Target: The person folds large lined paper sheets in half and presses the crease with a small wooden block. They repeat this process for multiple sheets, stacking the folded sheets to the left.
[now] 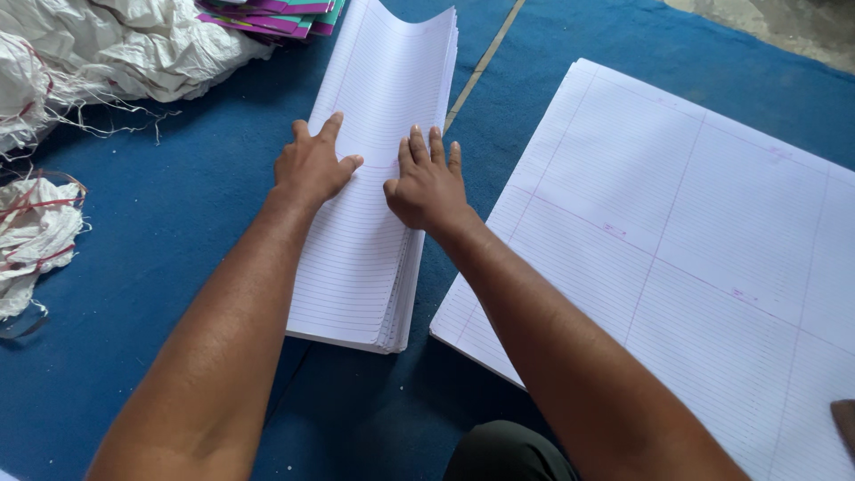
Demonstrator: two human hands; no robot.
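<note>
On the blue mat, left hand and right hand press flat, unclenched, on the folded ruled-paper stack; uneven pressure could skew the sheets, misaligning the fold.

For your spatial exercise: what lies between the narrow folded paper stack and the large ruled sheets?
In the head view, only a bare strip of blue carpet separates them; the right hand's forearm crosses above it.

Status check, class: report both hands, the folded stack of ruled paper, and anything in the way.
Left hand and right hand flat on the folded ruled paper stack, fingers spread. Stack lies on blue carpet. Large ruled sheets beside it, apart.
</note>
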